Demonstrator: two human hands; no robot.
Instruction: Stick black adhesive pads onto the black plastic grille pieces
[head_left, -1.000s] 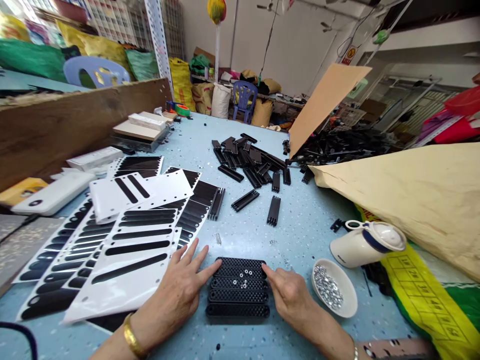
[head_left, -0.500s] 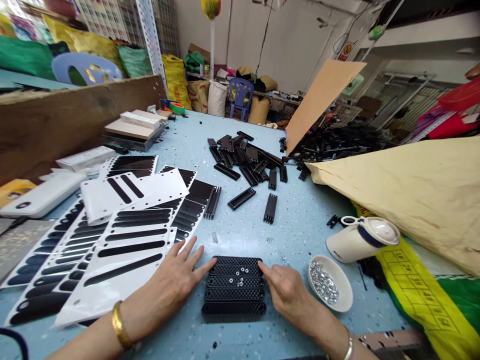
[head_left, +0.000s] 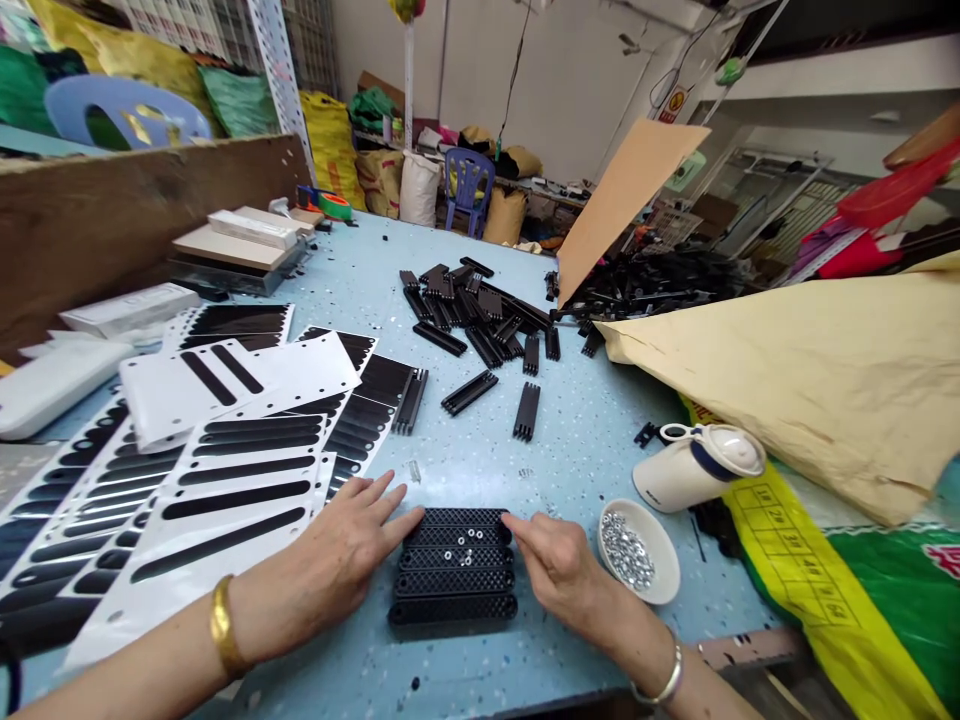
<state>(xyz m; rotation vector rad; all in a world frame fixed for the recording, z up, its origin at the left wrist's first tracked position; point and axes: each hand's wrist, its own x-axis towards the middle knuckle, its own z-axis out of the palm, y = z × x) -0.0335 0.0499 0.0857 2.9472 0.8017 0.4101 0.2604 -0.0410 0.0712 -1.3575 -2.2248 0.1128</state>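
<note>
Several black textured plastic strips [head_left: 454, 580] lie stacked side by side in front of me, with a few small metal nuts [head_left: 469, 542] loose on top. My left hand [head_left: 352, 550] is open, fingers spread, its lowest fingertip touching the upper left corner of the strips. At their upper right end is my right hand [head_left: 559, 570], its index fingertip pressed there and the other fingers curled in. Whether anything small is under that fingertip is hidden. A white bowl [head_left: 670, 560] full of shiny nuts [head_left: 628, 548] stands right of my right hand.
Sheets of black adhesive strips [head_left: 247, 490] cover the table's left side. A heap of black plastic pieces [head_left: 480, 310] lies farther back. A cream tumbler [head_left: 690, 470] rests tilted behind the bowl. Brown paper [head_left: 795, 350] and a yellow-green sack [head_left: 810, 560] border the right.
The whole view has shifted slightly, so things appear farther left. Both hands stay at the upper corners of the strips, and the loose nuts look the same.
</note>
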